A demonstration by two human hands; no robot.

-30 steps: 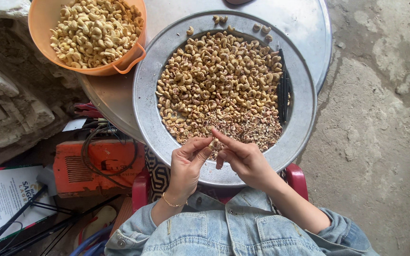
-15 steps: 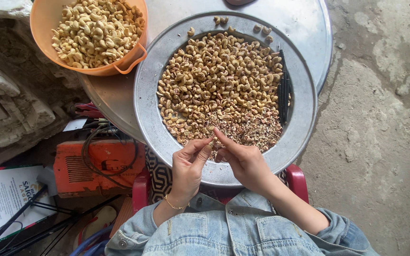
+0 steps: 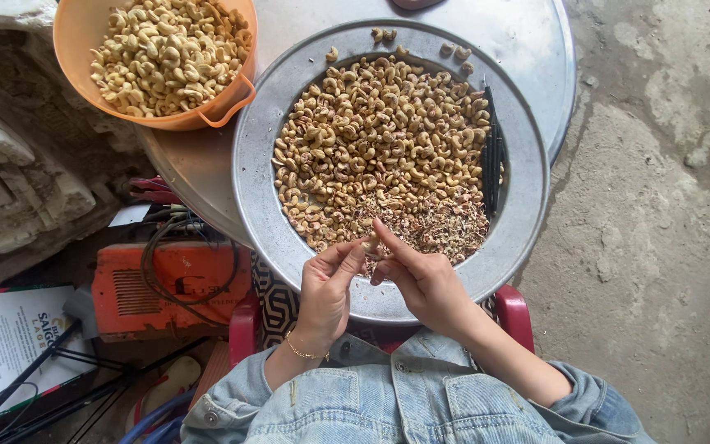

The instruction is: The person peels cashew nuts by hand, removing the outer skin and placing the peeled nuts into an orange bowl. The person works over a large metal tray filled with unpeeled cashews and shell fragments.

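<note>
A round metal tray (image 3: 263,156) holds a heap of brown-skinned cashew nuts (image 3: 380,140), with loose skin flakes (image 3: 441,226) near its front. Over the tray's near rim my left hand (image 3: 328,284) and my right hand (image 3: 421,275) meet, pinching one cashew nut (image 3: 371,247) between thumbs and fingertips. A gold bracelet sits on my left wrist. My sleeves are light blue denim. A dark thin tool (image 3: 493,160) lies on the tray's right side.
An orange plastic bowl (image 3: 207,111) full of pale peeled cashews stands at the upper left on a larger metal surface (image 3: 527,41). An orange machine with a black cable (image 3: 170,275) sits left. A red plastic seat (image 3: 513,312) and concrete floor (image 3: 659,247) lie below and to the right.
Both hands stay at the tray's near rim; the fingers shift slightly around the single nut. Nothing else has moved.
</note>
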